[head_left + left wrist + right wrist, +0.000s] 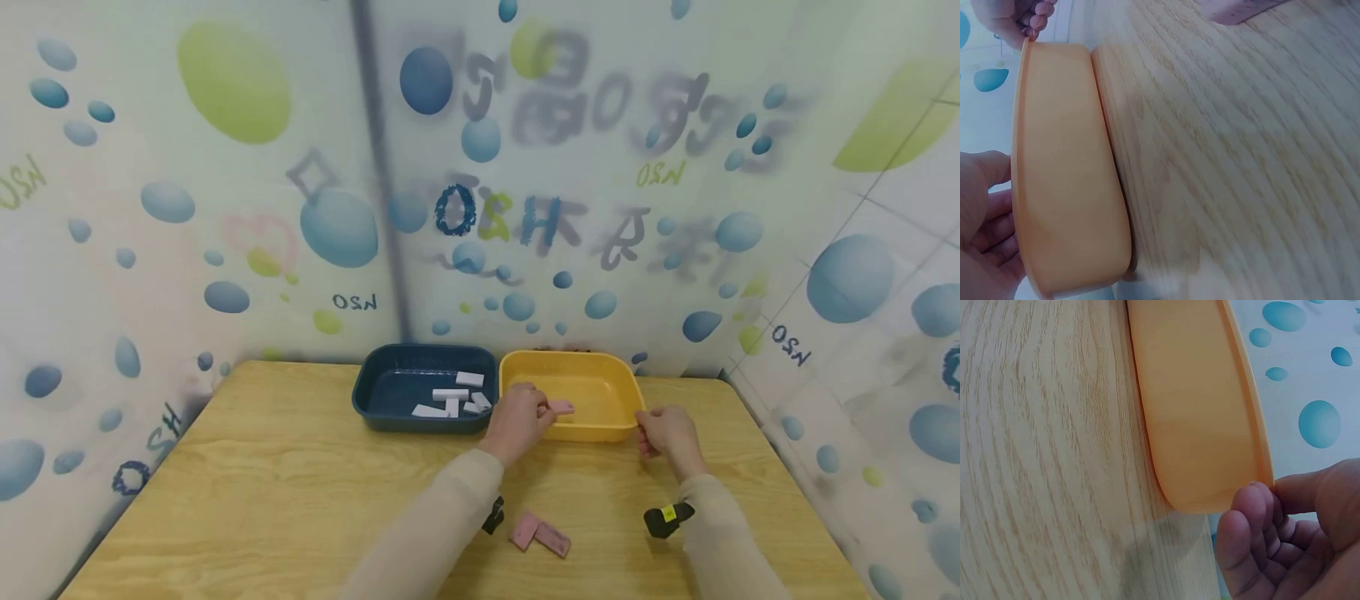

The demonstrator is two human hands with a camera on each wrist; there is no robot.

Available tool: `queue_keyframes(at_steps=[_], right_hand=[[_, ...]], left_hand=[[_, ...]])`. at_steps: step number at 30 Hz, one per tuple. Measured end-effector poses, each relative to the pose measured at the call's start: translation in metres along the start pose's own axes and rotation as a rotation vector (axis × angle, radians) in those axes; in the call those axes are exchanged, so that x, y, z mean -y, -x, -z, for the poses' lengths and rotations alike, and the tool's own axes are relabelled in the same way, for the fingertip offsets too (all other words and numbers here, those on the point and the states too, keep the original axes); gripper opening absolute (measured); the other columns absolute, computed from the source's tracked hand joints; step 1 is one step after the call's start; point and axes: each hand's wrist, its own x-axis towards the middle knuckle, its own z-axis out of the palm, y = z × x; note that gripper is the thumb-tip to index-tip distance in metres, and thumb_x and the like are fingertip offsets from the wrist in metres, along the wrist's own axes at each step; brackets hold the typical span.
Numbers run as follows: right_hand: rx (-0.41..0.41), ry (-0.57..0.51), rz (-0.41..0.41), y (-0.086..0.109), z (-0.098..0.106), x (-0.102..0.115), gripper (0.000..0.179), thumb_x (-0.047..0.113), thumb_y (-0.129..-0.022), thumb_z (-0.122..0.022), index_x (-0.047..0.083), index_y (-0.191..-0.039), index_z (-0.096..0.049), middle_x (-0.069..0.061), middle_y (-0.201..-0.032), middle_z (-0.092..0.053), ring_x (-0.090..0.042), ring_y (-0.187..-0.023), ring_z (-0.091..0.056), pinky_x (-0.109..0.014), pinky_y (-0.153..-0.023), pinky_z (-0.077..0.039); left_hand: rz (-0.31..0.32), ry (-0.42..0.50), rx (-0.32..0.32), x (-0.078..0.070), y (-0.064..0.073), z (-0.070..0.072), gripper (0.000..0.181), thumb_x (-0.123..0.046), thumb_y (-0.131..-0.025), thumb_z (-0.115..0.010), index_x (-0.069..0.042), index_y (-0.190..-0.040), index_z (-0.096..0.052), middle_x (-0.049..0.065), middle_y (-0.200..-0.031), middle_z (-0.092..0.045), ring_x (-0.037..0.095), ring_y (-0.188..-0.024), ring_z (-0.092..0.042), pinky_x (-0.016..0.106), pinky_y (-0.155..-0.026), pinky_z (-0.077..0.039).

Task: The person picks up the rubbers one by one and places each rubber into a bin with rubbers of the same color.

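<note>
A yellow tray (592, 432) stands at the back of the wooden table. My left hand (517, 421) reaches over its front left rim and pinches a small flat pink block (561, 407) inside it; in the left wrist view the tray wall hides the block. At the tray's right front corner, my right hand (1291, 531) pinches the rim between thumb and fingers. Two more pink blocks (552, 540) lie on the table between my forearms, touching each other.
A dark blue tray (420, 423) adjoins the yellow one on the left and contains several white blocks (450, 394). A wall printed with bubbles rises behind the table (300, 467). Black wrist cameras (667, 520) hang at both wrists.
</note>
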Motion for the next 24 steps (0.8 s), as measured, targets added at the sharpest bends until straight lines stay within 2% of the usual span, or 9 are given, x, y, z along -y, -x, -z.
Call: queue_keyframes(at_steps=[6, 14, 18, 24], right_hand=[[-0.006, -0.007, -0.017, -0.001, -0.001, -0.003, 0.031, 0.017, -0.108, -0.047, -0.010, -0.099, -0.060, -0.009, -0.073, -0.061, -0.015, -0.059, -0.057, -0.027, -0.057, -0.055], [-0.011, -0.003, 0.005, -0.001, -0.003, -0.001, 0.030, 0.015, -0.107, -0.048, -0.011, -0.098, -0.059, -0.007, -0.071, -0.060, -0.014, -0.058, -0.057, -0.028, -0.058, -0.057], [-0.012, 0.003, 0.002, -0.001, -0.003, -0.001, 0.031, 0.016, -0.108, -0.048, -0.011, -0.100, -0.059, -0.007, -0.071, -0.060, -0.015, -0.059, -0.057, -0.028, -0.058, -0.056], [-0.009, 0.035, -0.006, -0.002, -0.002, -0.002, 0.032, 0.018, -0.109, -0.046, -0.010, -0.102, -0.060, -0.007, -0.073, -0.060, -0.016, -0.062, -0.058, -0.027, -0.059, -0.056]], left_hand=[[0.006, 0.018, 0.006, -0.003, 0.000, -0.003, 0.018, -0.025, -0.095, -0.077, -0.008, -0.089, -0.079, -0.002, -0.080, -0.059, 0.011, -0.074, -0.052, 0.022, -0.064, -0.047], [0.019, 0.053, -0.011, -0.001, 0.000, -0.005, 0.011, -0.023, -0.095, -0.076, -0.019, -0.087, -0.083, -0.004, -0.087, -0.066, 0.012, -0.084, -0.058, 0.024, -0.074, -0.051], [0.020, 0.067, -0.016, 0.000, 0.000, -0.002, 0.012, -0.025, -0.095, -0.076, -0.018, -0.088, -0.084, -0.003, -0.087, -0.067, 0.013, -0.084, -0.057, 0.026, -0.076, -0.052], [0.005, 0.069, -0.028, 0.000, 0.003, 0.006, 0.016, -0.024, -0.097, -0.075, -0.010, -0.094, -0.081, 0.002, -0.090, -0.067, 0.014, -0.083, -0.058, 0.029, -0.078, -0.054]])
